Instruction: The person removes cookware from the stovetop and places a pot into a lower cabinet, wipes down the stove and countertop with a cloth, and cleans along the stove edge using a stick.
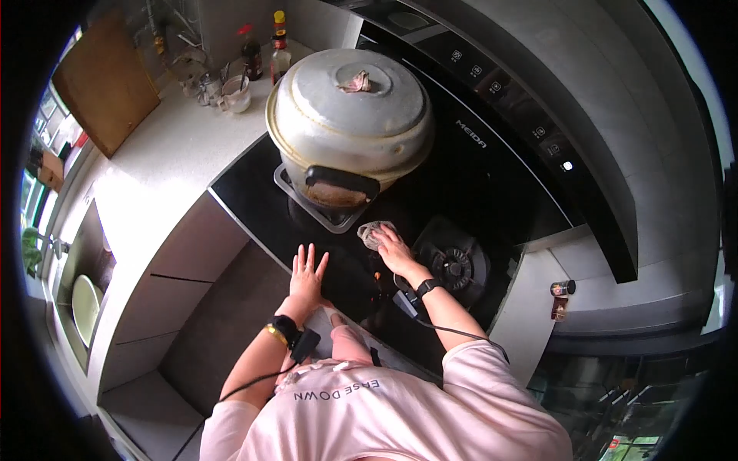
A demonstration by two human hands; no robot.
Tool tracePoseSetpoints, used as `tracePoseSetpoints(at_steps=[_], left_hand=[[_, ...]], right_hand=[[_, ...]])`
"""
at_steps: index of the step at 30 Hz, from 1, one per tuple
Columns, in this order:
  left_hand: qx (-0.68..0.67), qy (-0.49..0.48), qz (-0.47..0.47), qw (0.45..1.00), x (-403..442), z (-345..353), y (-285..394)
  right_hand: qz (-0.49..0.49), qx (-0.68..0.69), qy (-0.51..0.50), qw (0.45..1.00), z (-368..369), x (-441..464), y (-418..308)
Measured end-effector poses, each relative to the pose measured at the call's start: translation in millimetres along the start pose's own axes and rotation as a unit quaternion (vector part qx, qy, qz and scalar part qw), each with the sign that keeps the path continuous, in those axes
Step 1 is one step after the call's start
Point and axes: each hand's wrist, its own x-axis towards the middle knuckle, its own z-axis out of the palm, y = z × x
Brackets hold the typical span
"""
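Note:
My right hand [396,253] is closed over a crumpled grey cloth [373,234], pressed to the black stovetop [330,253] between the pot and the bare burner [452,265]. Fingers spread and holding nothing, my left hand [307,278] rests at the front edge of the stovetop. A large lidded metal pot [350,115] stands on the left burner, just beyond both hands. Its black handle [342,180] faces me. A cloth scrap is tied to the lid knob [357,81]. Small orange bits [377,275] lie on the glass near my right wrist.
Sauce bottles [251,55] and a cup [235,94] stand on the white counter [181,138] behind the pot. A wooden board [106,84] leans at the far left, above a sink [84,284]. The range hood [538,131] overhangs the right side. A small jar [563,287] sits right of the stove.

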Motion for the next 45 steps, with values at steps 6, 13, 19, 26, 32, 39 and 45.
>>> tracePoseSetpoints(at_steps=[6,13,19,26,32,39,45], left_hand=[[0.017,0.013,-0.001,1.000,-12.9,-0.7,5.8],[-0.009,0.001,0.046,0.999,-32.1,9.2,5.7],[-0.054,-0.013,0.080,0.995,-37.8,19.7,16.3],[-0.047,-0.049,0.119,0.991,-32.1,31.3,37.8],[-0.020,-0.007,0.118,0.993,-32.5,41.4,44.1],[-0.082,0.029,0.096,0.992,-39.2,33.5,48.7],[-0.120,0.036,0.083,0.989,-38.2,30.9,47.9]], right_hand=[[-0.073,0.017,0.033,0.997,23.3,-47.9,-35.4],[-0.101,0.110,0.090,0.985,23.6,-71.2,-60.5],[0.001,0.191,0.170,0.967,-6.7,-83.7,-58.3],[0.042,0.160,0.160,0.973,10.0,-83.8,-31.3],[0.063,0.046,0.172,0.982,38.3,-87.7,-45.6],[0.109,0.114,0.237,0.959,8.5,-117.3,-56.9],[0.212,0.223,0.219,0.926,21.5,-150.7,-47.5]])
